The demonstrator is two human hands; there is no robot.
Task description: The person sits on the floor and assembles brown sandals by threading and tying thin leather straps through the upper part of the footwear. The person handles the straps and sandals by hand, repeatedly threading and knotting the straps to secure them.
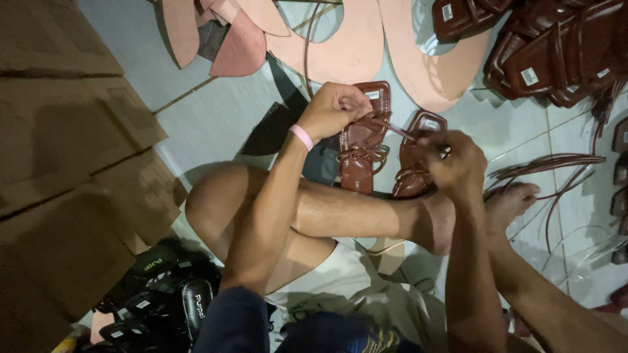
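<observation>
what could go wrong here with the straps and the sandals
1. The left hand and right hand pull a thin brown strap taut between the two brown sandals; it might snap or tear loose.
2. Loose straps lie by the bare foot and could snag or tangle with it.
3. The light is dim, so a wrong lacing may go unnoticed.

The pale tiled floor (pixel 216 117) carries two brown strappy sandals (pixel 363 140), pink cut-out sole sheets (pixel 353 46), a heap of brown sandals (pixel 556 59), black sandals (pixel 163 301) and cardboard boxes (pixel 65 163).
</observation>
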